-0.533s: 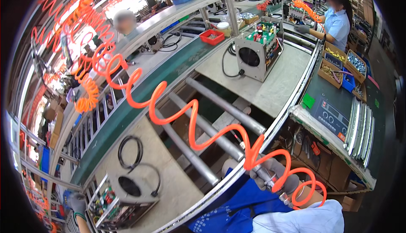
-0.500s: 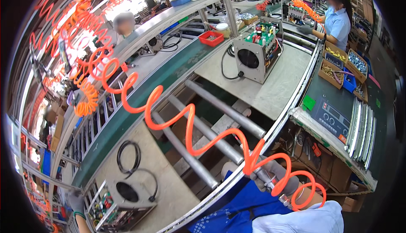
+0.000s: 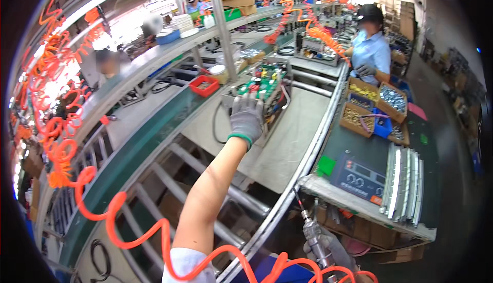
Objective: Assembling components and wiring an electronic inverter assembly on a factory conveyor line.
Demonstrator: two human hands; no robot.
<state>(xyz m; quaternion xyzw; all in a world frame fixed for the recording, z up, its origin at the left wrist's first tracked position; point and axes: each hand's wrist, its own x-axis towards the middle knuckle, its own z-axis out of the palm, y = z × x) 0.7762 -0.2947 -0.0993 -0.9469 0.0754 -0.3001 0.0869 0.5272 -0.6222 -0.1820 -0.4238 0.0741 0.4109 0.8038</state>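
**Left Grip on Circuit Unit, Right Grip Around Screwdriver**

The left grip (image 3: 247, 117), gray-gloved with a green cuff, reaches forward with fingers extended over the near side of an open-topped electronic unit (image 3: 268, 80). Whether the fingers clamp its housing cannot be told. The unit lies directly under and beyond this grip, its green circuit boards exposed, on a pale pallet board (image 3: 295, 134). Metal conveyor rollers (image 3: 177, 185) lie nearer the person, to the left of the forearm.

The right grip (image 3: 336, 252), also gloved, is closed around a pneumatic screwdriver (image 3: 317, 238), whose bit points forward and left, near the conveyor's edge. An orange coiled hose (image 3: 166, 242) loops leftward from beside this grip.

Beyond the right grip and to its right, a dark green counter (image 3: 429, 165) carries curved metal strips (image 3: 405, 185), a printed panel (image 3: 341, 172) and cardboard boxes (image 3: 354, 127) of small fasteners. A red tray (image 3: 208, 92) sits beyond the left grip, to its left.
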